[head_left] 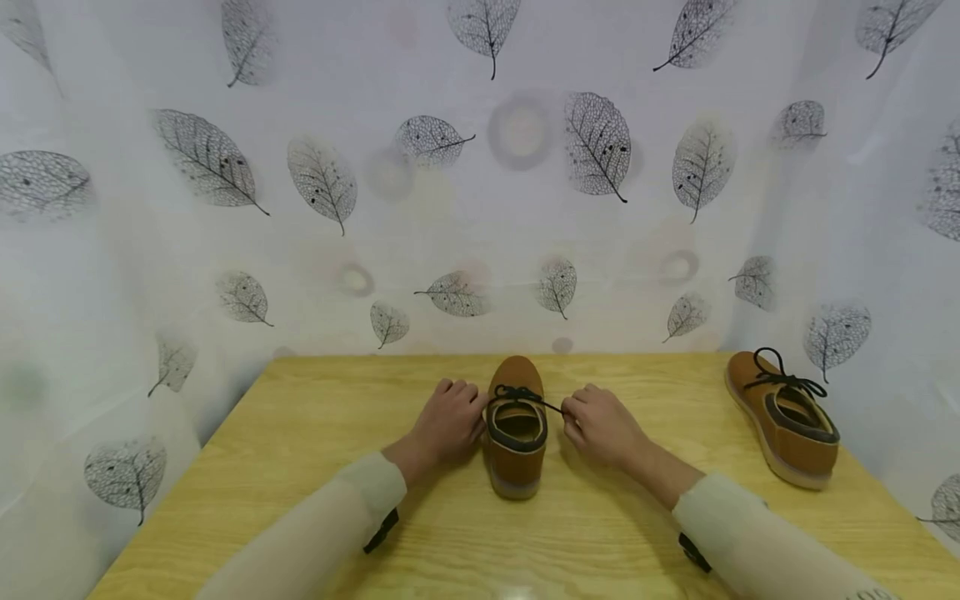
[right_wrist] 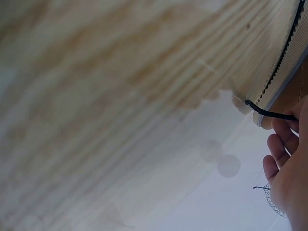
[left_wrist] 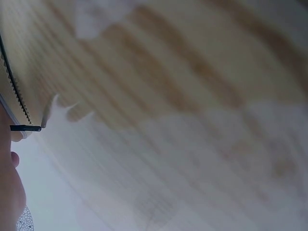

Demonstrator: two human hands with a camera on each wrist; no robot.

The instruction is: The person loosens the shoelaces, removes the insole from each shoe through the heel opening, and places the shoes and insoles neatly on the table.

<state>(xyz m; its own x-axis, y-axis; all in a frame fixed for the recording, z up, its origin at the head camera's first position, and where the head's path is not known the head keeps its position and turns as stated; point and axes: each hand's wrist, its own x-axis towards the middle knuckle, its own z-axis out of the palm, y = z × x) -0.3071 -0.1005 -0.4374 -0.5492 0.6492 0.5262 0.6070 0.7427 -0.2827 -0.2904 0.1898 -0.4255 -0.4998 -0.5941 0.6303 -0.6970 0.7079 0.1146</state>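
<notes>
A brown shoe (head_left: 517, 462) with a dark collar stands on the table between the two hands, its toe pointing away. Its black shoelace (head_left: 551, 407) is crossed over at the front of the opening. On the shoe's right, the right hand (head_left: 603, 425) pinches one lace end, pulled out to the side; the tip of this lace (right_wrist: 272, 114) sticks out past the fingers in the right wrist view. Close against the shoe's left side, the left hand (head_left: 450, 417) has curled fingers. A lace tip (left_wrist: 26, 128) protrudes beside that hand in the left wrist view, its grip mostly out of frame.
A second brown shoe (head_left: 802, 450), its black lace tied in a bow, stands at the right of the wooden table (head_left: 300, 433). A white curtain (head_left: 480, 225) with a leaf print hangs behind the table and along its sides.
</notes>
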